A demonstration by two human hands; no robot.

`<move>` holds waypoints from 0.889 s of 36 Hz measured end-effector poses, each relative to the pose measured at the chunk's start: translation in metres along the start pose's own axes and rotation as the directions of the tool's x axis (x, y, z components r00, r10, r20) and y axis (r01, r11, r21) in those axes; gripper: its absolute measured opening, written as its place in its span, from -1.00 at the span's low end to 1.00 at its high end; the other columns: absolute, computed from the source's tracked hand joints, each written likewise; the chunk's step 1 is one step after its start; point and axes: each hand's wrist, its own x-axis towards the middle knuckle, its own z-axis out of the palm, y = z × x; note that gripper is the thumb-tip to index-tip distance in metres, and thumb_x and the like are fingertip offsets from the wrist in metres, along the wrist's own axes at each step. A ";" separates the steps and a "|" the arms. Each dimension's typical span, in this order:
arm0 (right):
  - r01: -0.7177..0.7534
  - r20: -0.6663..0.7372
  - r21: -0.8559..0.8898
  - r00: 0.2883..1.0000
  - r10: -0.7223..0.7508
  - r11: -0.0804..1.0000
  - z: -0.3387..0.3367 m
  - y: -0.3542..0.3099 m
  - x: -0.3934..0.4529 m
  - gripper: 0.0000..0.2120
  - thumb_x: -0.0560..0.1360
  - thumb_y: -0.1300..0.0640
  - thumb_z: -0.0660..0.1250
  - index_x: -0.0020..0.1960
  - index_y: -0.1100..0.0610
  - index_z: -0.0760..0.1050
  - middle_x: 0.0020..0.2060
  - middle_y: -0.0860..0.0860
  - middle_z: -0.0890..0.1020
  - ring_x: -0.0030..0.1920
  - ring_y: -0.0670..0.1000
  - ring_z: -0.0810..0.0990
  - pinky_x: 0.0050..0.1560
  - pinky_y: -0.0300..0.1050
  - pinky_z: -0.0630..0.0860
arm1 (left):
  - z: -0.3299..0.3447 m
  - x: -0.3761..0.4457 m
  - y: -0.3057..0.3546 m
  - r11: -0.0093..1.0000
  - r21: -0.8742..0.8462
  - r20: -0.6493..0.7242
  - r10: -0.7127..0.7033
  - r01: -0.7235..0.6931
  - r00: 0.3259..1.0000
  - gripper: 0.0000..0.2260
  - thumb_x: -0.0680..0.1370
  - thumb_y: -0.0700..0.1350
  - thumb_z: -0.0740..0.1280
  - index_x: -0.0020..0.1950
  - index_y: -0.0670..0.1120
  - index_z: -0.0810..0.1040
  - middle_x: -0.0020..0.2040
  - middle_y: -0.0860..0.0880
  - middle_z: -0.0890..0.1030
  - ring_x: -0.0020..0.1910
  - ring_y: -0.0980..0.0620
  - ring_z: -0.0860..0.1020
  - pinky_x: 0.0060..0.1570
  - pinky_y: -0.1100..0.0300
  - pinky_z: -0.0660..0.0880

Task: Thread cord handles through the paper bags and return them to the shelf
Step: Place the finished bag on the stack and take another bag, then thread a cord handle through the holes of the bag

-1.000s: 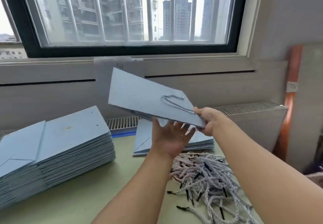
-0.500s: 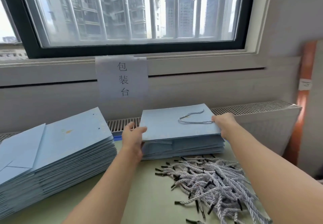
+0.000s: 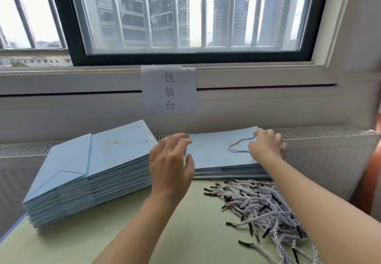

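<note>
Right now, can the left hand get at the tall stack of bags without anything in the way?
Probably yes. The left hand is open and holds nothing, hovering just beside the tall stack, whose top is bare. The right hand rests on the short stack, away from it.

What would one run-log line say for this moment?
stage: finished bag on right stack | left hand: open, off the stack | right hand: on the bag's far end | cords: loose on table

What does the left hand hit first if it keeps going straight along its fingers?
Probably the left edge of the finished bag stack; the left hand is open, fingertips about there. Depth is unclear.
</note>
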 end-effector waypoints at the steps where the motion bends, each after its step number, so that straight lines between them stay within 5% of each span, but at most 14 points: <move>1: 0.039 -0.004 -0.002 0.999 -0.039 0.999 0.001 -0.008 -0.007 -0.69 0.54 0.17 0.20 0.27 0.09 0.44 0.30 0.13 0.42 0.33 0.16 0.30 0.28 0.00 0.22 | -0.013 -0.001 -0.013 0.999 0.053 -0.058 -0.004 0.008 0.998 -0.72 0.36 -0.14 0.34 0.06 -0.04 0.63 0.13 -0.01 0.62 0.14 -0.03 0.50 0.19 0.05 0.26; 4: 0.160 0.020 0.008 0.987 -0.160 0.987 0.001 -0.034 -0.031 -0.73 0.57 0.14 0.18 0.24 0.08 0.47 0.24 0.10 0.50 0.30 0.13 0.36 0.22 -0.02 0.28 | -0.052 -0.006 -0.053 0.933 0.340 0.035 -0.137 0.118 0.990 -0.59 0.48 0.07 0.33 0.29 -0.05 0.53 0.35 -0.08 0.51 0.38 -0.11 0.39 0.40 -0.10 0.00; 7: 0.238 0.081 0.103 0.966 -0.247 0.966 0.008 -0.055 -0.052 -0.74 0.59 0.15 0.14 0.21 0.08 0.51 0.17 0.07 0.56 0.20 0.12 0.48 0.07 -0.07 0.37 | -0.074 -0.012 -0.080 0.748 0.653 0.344 -0.435 0.121 0.832 -0.25 0.54 0.33 0.18 0.59 0.02 -0.02 0.61 -0.02 0.04 0.58 -0.08 -0.05 0.44 -0.27 -0.23; 9: 0.248 0.111 0.210 0.955 -0.276 0.946 0.015 -0.067 -0.067 -0.76 0.59 0.15 0.13 0.16 0.09 0.52 0.12 0.04 0.58 0.11 0.09 0.53 -0.06 -0.11 0.38 | -0.082 -0.019 -0.089 0.712 0.700 0.404 -0.459 0.057 0.791 -0.25 0.56 0.30 0.16 0.59 0.04 -0.12 0.61 0.04 0.01 0.59 -0.04 -0.08 0.44 -0.29 -0.19; 12: 0.281 0.117 0.337 0.935 -0.336 0.899 0.023 -0.084 -0.089 -0.79 0.60 0.10 0.12 -0.01 0.13 0.52 -0.06 0.05 0.57 -0.03 0.10 0.53 -0.17 -0.12 0.37 | -0.092 -0.030 -0.092 0.772 0.633 0.317 -0.322 0.053 0.892 -0.53 0.60 0.05 0.27 0.49 0.08 0.27 0.44 0.07 0.41 0.48 0.02 0.29 0.46 -0.23 -0.09; 14: 0.286 0.099 0.457 0.924 -0.368 0.842 0.023 -0.093 -0.102 -0.68 0.62 0.04 0.12 -0.22 0.16 0.45 -0.26 0.06 0.53 -0.18 0.11 0.48 -0.26 -0.07 0.35 | -0.099 -0.032 -0.090 0.839 0.540 0.223 -0.211 0.059 0.952 -0.74 0.47 -0.20 0.42 0.14 0.00 0.58 0.02 0.01 0.66 0.11 -0.04 0.61 0.38 -0.22 0.20; 16: 0.183 0.145 0.647 0.924 -0.355 0.740 0.019 -0.101 -0.111 -0.57 0.64 -0.05 0.08 -0.19 0.22 0.50 -0.31 0.12 0.56 -0.28 0.09 0.47 -0.23 -0.02 0.44 | -0.108 -0.034 -0.082 0.874 0.485 0.157 -0.120 0.030 0.980 -0.72 0.29 -0.34 0.54 -0.09 -0.07 0.64 -0.23 -0.01 0.67 -0.21 -0.07 0.66 0.06 -0.10 0.52; 18: -0.088 0.325 0.813 0.888 -0.324 0.575 0.009 -0.108 -0.119 -0.46 0.63 -0.19 0.02 -0.05 0.24 0.52 -0.30 0.14 0.61 -0.40 0.04 0.49 -0.28 -0.07 0.48 | -0.119 -0.036 -0.069 0.897 0.441 0.082 -0.067 0.024 0.994 -0.67 0.20 -0.36 0.58 -0.12 -0.08 0.66 -0.27 0.00 0.68 -0.35 -0.07 0.63 -0.28 0.07 0.56; 22: -0.491 0.616 0.788 0.655 -0.439 0.373 -0.009 -0.113 -0.121 -0.39 0.56 -0.34 -0.04 0.06 0.16 0.49 -0.20 0.06 0.67 -0.37 -0.02 0.60 -0.43 -0.22 0.46 | -0.142 -0.046 -0.028 0.908 0.404 0.067 0.093 -0.112 0.993 -0.59 0.09 -0.29 0.65 -0.12 -0.06 0.71 -0.21 0.02 0.71 -0.36 -0.02 0.65 -0.39 0.19 0.53; 25: -0.582 0.652 0.738 0.490 -0.578 0.340 -0.019 -0.098 -0.122 -0.55 0.61 -0.13 0.10 0.22 0.22 0.46 -0.06 0.09 0.66 -0.20 0.02 0.64 -0.27 -0.16 0.55 | -0.150 -0.063 -0.001 0.908 0.374 0.191 0.124 -0.189 0.974 -0.49 -0.07 -0.24 0.67 -0.16 -0.06 0.73 -0.26 0.03 0.70 -0.39 0.03 0.64 -0.47 0.27 0.47; 29: -0.545 0.626 0.761 0.479 -0.615 0.351 -0.028 -0.067 -0.135 -0.68 0.59 0.33 0.12 0.32 0.20 0.42 0.07 0.19 0.62 -0.18 0.07 0.68 -0.24 -0.11 0.64 | -0.156 -0.089 0.027 0.901 0.337 0.334 0.157 -0.273 0.930 -0.58 0.07 0.06 0.67 -0.16 -0.06 0.73 -0.26 0.02 0.69 -0.34 0.04 0.66 -0.52 0.26 0.46; 32: -0.558 0.595 0.769 0.445 -0.669 0.313 -0.031 -0.038 -0.147 -0.55 0.44 0.35 0.27 0.32 0.20 0.42 0.15 0.22 0.61 -0.07 0.11 0.67 -0.06 -0.02 0.65 | -0.166 -0.104 0.043 0.942 0.231 0.488 0.104 -0.243 0.866 -0.51 0.42 0.31 0.14 -0.17 0.01 0.72 -0.27 0.07 0.68 -0.31 0.08 0.66 -0.48 0.23 0.49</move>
